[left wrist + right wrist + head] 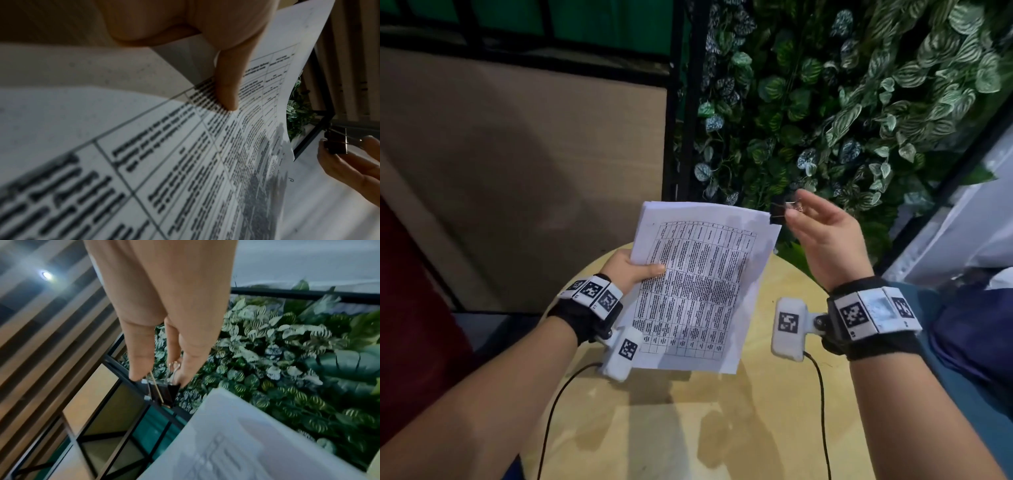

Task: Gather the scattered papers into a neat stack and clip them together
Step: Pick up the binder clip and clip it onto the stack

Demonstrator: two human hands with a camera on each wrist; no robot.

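Note:
A stack of white papers (695, 284) printed with a table is lifted above the round table, tilted up. My left hand (633, 270) grips its left edge, thumb on the top sheet (226, 91). My right hand (796, 210) pinches a black binder clip (777, 214) by its wire handles, right at the stack's far right corner. In the right wrist view the binder clip (168, 392) hangs between thumb and fingers just off the stack's corner (222, 402). In the left wrist view the clip (337, 142) sits beyond the papers' far edge.
The round wooden table (688, 428) lies below the hands. A wall of green leaves (825, 102) stands behind it, with a black metal frame (674, 120) and a brown panel to the left. A blue seat (962, 342) is on the right.

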